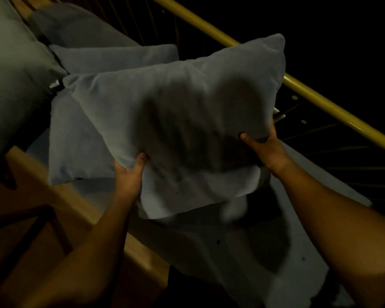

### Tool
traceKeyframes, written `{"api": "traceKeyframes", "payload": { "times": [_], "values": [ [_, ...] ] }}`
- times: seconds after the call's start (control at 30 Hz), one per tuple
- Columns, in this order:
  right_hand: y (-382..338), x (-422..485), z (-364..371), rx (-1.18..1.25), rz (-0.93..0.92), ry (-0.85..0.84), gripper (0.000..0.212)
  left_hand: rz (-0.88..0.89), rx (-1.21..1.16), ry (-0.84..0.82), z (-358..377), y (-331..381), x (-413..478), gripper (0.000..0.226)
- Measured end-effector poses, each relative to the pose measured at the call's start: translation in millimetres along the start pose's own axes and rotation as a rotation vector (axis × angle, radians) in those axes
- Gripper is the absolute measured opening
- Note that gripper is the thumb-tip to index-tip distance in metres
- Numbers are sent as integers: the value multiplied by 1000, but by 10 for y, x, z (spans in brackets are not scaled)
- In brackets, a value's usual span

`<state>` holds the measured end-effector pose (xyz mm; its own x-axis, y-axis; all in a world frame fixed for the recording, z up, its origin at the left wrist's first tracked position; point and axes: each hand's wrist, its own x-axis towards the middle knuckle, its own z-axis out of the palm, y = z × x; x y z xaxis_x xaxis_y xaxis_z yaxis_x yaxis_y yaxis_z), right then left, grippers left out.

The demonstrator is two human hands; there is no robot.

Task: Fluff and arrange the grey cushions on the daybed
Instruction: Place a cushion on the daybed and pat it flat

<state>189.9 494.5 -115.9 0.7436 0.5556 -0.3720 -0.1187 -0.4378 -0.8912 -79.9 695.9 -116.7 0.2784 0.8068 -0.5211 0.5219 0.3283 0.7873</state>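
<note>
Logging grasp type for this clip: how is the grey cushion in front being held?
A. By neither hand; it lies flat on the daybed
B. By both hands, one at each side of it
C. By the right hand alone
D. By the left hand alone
B: the left hand grips the front cushion at its lower left edge, and the right hand grips its right side, lifting it clear of the daybed.

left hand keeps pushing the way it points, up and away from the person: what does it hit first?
Already gripping the held cushion, the left hand would press into it; behind that probably the flat cushion, though depth is unclear.
</note>
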Motion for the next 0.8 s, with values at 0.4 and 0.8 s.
{"api": "traceKeyframes", "payload": {
  "times": [0.4, 0.8],
  "values": [
    [-55, -814, -486, -184, -100, -91, 113, 47, -190, 5, 184, -409, -1380, 73],
    [345, -863, -105, -625, 5, -451, 139, -337, -390, 90, 338, -1347, -2193, 59]
  ]
}}
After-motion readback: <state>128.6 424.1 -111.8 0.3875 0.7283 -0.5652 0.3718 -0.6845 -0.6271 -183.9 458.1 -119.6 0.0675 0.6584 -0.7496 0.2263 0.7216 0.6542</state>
